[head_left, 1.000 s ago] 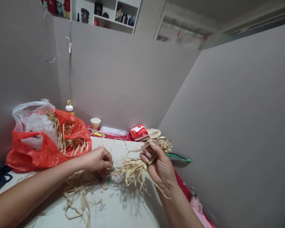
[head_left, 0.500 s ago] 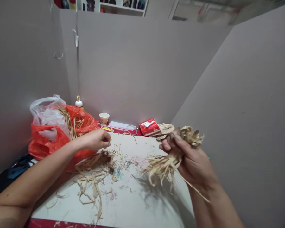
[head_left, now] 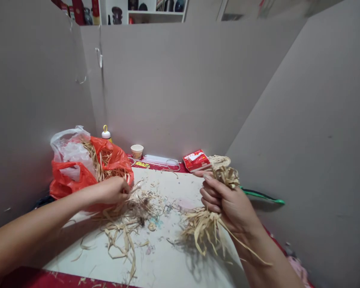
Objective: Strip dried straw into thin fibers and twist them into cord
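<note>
my right hand (head_left: 220,196) grips straw (head_left: 202,230) near the right edge of the board (head_left: 180,260), my left hand (head_left: 115,190) curls by the bag (head_left: 88,178), can't tell on what, room between them

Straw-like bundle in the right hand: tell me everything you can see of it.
The straw-like bundle is pale tan, of thin, dry-looking flat strips. Its looped, ruffled top pokes out above the right hand; below, loose ends fan out, one long strand trailing past the wrist. The grip hides its middle. It appears held above the white board.
</note>
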Demonstrator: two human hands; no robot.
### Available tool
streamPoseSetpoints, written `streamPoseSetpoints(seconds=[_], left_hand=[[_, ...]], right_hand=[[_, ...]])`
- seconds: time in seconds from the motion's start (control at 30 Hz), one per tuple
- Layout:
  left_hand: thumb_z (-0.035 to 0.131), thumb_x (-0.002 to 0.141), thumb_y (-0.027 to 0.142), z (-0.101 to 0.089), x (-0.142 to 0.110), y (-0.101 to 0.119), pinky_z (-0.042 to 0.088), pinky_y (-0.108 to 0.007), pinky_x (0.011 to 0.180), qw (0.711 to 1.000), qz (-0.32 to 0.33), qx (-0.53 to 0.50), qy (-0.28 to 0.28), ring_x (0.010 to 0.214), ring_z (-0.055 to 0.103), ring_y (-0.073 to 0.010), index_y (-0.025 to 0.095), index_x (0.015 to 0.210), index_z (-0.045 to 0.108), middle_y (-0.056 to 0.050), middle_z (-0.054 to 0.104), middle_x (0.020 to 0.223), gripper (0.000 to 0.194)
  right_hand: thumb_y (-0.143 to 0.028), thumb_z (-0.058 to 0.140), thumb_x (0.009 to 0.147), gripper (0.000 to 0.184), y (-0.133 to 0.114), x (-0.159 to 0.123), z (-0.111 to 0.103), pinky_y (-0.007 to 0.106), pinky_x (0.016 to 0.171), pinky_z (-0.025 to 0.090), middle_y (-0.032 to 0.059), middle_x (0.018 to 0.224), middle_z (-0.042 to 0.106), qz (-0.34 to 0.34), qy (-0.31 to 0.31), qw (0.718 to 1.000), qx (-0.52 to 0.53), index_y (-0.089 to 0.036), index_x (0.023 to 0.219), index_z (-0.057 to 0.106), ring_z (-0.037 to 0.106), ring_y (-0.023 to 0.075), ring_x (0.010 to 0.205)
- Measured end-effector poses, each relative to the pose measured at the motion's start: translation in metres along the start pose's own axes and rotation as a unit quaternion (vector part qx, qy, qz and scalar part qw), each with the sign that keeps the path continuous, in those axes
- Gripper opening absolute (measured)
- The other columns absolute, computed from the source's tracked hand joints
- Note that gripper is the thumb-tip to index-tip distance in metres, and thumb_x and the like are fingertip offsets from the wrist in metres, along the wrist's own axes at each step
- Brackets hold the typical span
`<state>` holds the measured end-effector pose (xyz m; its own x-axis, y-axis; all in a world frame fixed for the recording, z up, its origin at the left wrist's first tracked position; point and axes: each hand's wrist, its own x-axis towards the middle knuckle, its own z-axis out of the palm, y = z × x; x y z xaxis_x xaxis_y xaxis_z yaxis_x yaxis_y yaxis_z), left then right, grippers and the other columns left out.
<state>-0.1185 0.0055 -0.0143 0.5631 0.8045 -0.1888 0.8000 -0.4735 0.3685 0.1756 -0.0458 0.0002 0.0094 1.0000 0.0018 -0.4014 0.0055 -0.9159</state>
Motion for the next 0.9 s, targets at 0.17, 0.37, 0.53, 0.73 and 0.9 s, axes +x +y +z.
streamPoseSetpoints(seconds=[0.17, 0.37, 0.53, 0.73, 0.9], left_hand=[[0.058, 0.075, 0.027, -0.029, -0.011, 0.007, 0.027, -0.023, 0.05, 0.997, 0.016, -0.069, 0.025, 0.049, 0.035, -0.0081, 0.014, 0.057, 0.06, 0.001, 0.046, 0.052, 0.022], [0.061, 0.078, 0.04, -0.02, -0.011, 0.026, 0.028, -0.022, 0.046, 0.948, 0.029, -0.315, -0.026, 0.045, 0.037, -0.0069, 0.015, 0.077, 0.062, 0.004, 0.046, 0.055, 0.025], [0.066, 0.074, 0.039, -0.009, -0.003, 0.052, 0.028, -0.02, 0.042, 0.917, 0.041, -0.393, -0.049, 0.041, 0.035, -0.0049, 0.015, 0.076, 0.062, 0.006, 0.046, 0.051, 0.025], [0.067, 0.072, 0.028, 0.006, 0.01, 0.06, 0.033, -0.018, 0.045, 0.919, 0.065, -0.379, -0.091, 0.045, 0.042, -0.0049, 0.014, 0.077, 0.067, 0.005, 0.052, 0.054, 0.015], [0.069, 0.069, 0.027, 0.003, 0.014, 0.045, 0.041, -0.022, 0.049, 0.913, 0.027, -0.406, -0.029, 0.048, 0.048, -0.0073, 0.012, 0.081, 0.068, 0.002, 0.057, 0.058, 0.019]], right_hand=[[-0.045, 0.074, 0.069, 0.036, 0.008, -0.002, 0.006, 0.014, 0.035, 0.013, -0.0115, 0.049, 0.019, 0.023, -0.035, 0.998, -0.045, -0.016, 0.078, 0.055, 0.013, 0.0025, 0.042], [-0.04, 0.078, 0.065, 0.043, 0.028, -0.008, 0.025, 0.015, 0.037, 0.011, -0.0117, 0.049, 0.023, 0.041, -0.056, 0.997, -0.041, -0.02, 0.07, 0.041, 0.014, 0.0025, 0.042], [-0.039, 0.078, 0.065, 0.051, 0.05, -0.012, 0.04, 0.016, 0.038, 0.014, -0.0122, 0.048, 0.028, 0.06, -0.093, 0.993, -0.039, -0.018, 0.106, 0.056, 0.018, 0.0027, 0.04], [-0.044, 0.077, 0.065, 0.035, 0.045, -0.006, 0.037, 0.016, 0.036, 0.023, -0.0087, 0.047, 0.033, -0.038, -0.008, 0.998, 0.045, -0.014, 0.072, 0.06, 0.028, 0.003, 0.041], [-0.037, 0.085, 0.052, 0.039, 0.007, 0.004, 0.013, 0.02, 0.05, 0.049, 0.0013, 0.079, 0.06, -0.132, 0.131, 0.976, 0.117, -0.015, 0.075, 0.062, 0.056, 0.0109, 0.067]])
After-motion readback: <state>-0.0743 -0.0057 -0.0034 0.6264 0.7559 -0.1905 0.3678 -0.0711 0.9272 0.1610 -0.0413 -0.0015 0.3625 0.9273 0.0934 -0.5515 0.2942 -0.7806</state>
